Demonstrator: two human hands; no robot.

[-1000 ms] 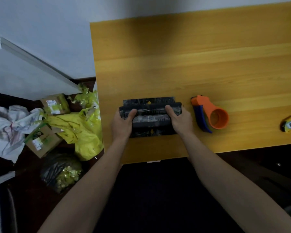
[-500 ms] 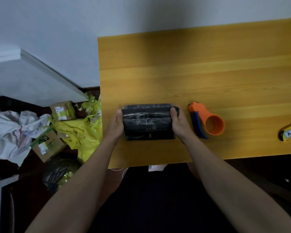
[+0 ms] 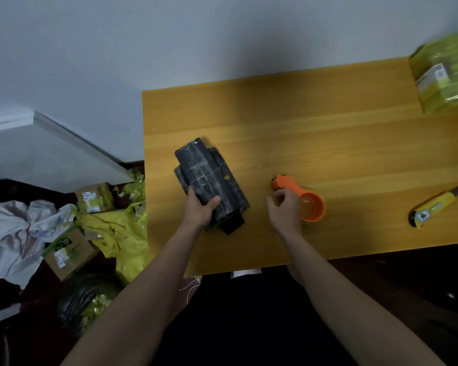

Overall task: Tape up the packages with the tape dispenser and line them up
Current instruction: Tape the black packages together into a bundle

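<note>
The right hand (image 3: 284, 209) has left the black package (image 3: 209, 180) for the tape dispenser (image 3: 302, 199); the left hand (image 3: 198, 210) has turned the package diagonal.

Your left hand (image 3: 199, 210) has its fingers wrapped round something; your right hand (image 3: 284, 211) looks loosely curled, maybe pinching, kinda blurry. Both forearms reach forward.

A: What do the hands hold?
B: The left hand (image 3: 199, 210) grips a black package (image 3: 212, 180) on the wooden surface (image 3: 328, 143).
A: The right?
B: The right hand (image 3: 284, 208) rests against the orange tape dispenser (image 3: 299, 198).

Bare forearms, no sleeves; left hand (image 3: 200, 208) and right hand (image 3: 284, 211) ungloved.
</note>
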